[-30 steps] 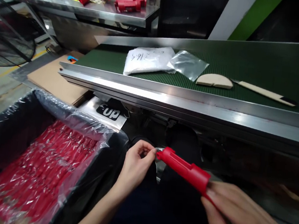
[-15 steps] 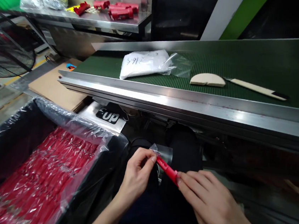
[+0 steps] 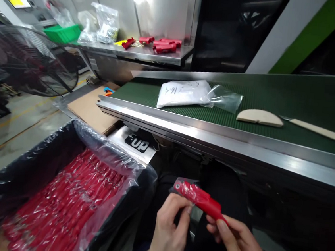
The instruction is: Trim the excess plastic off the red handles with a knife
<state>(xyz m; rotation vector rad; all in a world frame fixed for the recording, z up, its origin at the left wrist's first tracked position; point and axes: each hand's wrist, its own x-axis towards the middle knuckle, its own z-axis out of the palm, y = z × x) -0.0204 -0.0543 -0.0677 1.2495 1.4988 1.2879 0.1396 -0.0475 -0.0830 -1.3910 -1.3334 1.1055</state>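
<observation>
Over my lap, my right hand [image 3: 240, 243] grips the near end of a long red plastic part [image 3: 209, 202] between thumb and fingers. The part tilts up to the left and has a small round metal-looking spot at its far end. A clear plastic bag [image 3: 195, 181] covers that far end. My left hand [image 3: 170, 227] is closed, thumb and forefinger pinching the bag just below the part. To the left, a dark crate [image 3: 55, 139] lined with clear film holds many similar red parts [image 3: 72, 199], most of them looking bagged.
Beyond my knees runs a green conveyor belt [image 3: 141, 92] with a metal rail [image 3: 185, 125]. On it lie a white marked packet [image 3: 185, 93], a beige half-round piece [image 3: 259, 117] and a thin-bladed knife [image 3: 322, 130]. A fan [image 3: 42, 62] stands left; loose red parts [image 3: 165, 46] sit on a steel shelf.
The red part has turned, showing its broader side, with its far end raised and inside the clear bag. My right hand now holds it with the thumb on top. The view has shifted left.
</observation>
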